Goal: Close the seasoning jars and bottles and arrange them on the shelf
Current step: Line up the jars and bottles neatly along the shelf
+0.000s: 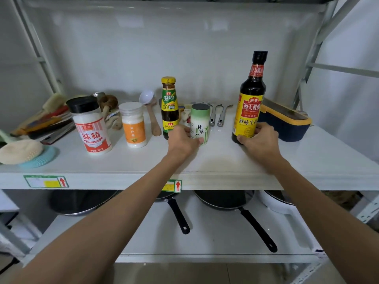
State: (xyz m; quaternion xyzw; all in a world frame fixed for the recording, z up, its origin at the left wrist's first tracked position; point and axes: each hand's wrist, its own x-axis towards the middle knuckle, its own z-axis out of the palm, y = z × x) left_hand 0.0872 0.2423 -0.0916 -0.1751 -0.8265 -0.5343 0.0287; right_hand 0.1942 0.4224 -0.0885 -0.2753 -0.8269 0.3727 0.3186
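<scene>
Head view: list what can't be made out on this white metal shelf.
- Green-and-white cylindrical jar: lower left label covered by the left hand.
- Tall dark soy sauce bottle with yellow label: base hidden behind the right hand; label's last character covered.
- Small dark sauce bottle with yellow cap: bottom hidden by the left hand.
- Black frying pans below: bodies cut off by the shelf edge.
</scene>
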